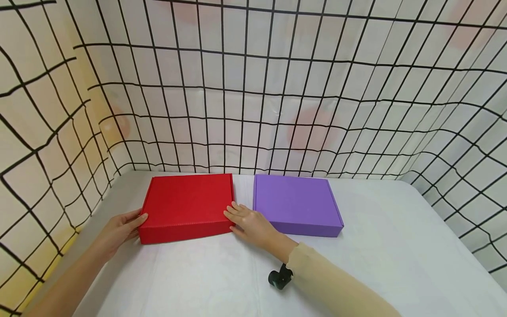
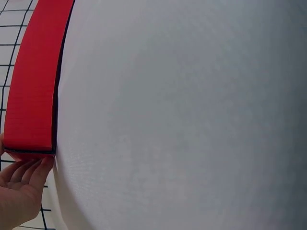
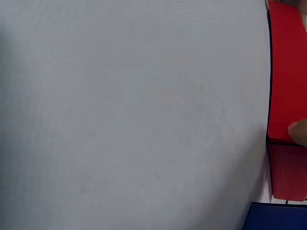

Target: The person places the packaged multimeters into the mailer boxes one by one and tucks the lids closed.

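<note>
A flat red box (image 1: 188, 200) lies at the left of the white table in the head view. At its left side my left hand (image 1: 119, 229) grips the front corner, thumb over the edge. The left wrist view shows several fingers (image 2: 32, 172) of that hand against the end of the box. Over the right front corner rests my right hand (image 1: 255, 225), fingertips on the top near the edge. A digit (image 3: 298, 132) of it presses the front face in the right wrist view. Just right of that hand lies a flat purple box (image 1: 297, 200).
The white table (image 1: 190, 277) is bounded at the back and sides by a black wire grid (image 1: 245, 92) before pale sheeting. A small black camera (image 1: 280, 277) sits at the right cuff.
</note>
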`<act>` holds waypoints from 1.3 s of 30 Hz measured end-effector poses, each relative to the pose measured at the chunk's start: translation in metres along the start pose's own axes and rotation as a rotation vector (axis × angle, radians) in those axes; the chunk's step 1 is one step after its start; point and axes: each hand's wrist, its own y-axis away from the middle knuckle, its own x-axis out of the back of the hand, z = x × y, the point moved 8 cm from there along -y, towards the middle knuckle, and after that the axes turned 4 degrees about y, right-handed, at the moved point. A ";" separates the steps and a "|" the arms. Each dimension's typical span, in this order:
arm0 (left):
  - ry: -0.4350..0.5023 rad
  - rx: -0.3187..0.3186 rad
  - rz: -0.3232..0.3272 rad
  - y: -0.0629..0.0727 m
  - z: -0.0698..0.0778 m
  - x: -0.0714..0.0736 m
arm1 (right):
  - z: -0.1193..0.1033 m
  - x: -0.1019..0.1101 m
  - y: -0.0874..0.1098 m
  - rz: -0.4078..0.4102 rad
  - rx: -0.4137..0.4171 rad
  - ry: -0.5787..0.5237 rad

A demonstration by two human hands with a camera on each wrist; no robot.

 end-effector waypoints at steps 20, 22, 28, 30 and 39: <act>-0.036 0.012 -0.007 0.001 0.000 0.002 | -0.003 -0.003 0.002 0.081 0.032 0.039; -0.034 0.007 -0.003 0.001 0.000 0.003 | -0.004 -0.003 0.002 0.075 0.013 0.039; -0.009 0.013 -0.004 0.001 0.000 0.002 | -0.003 -0.002 0.003 0.075 -0.094 -0.013; 0.001 0.016 -0.002 0.001 -0.001 0.002 | -0.004 -0.001 0.002 0.063 -0.111 -0.006; 0.017 0.012 -0.002 0.000 0.000 -0.001 | -0.004 0.006 -0.010 -0.148 -0.185 0.032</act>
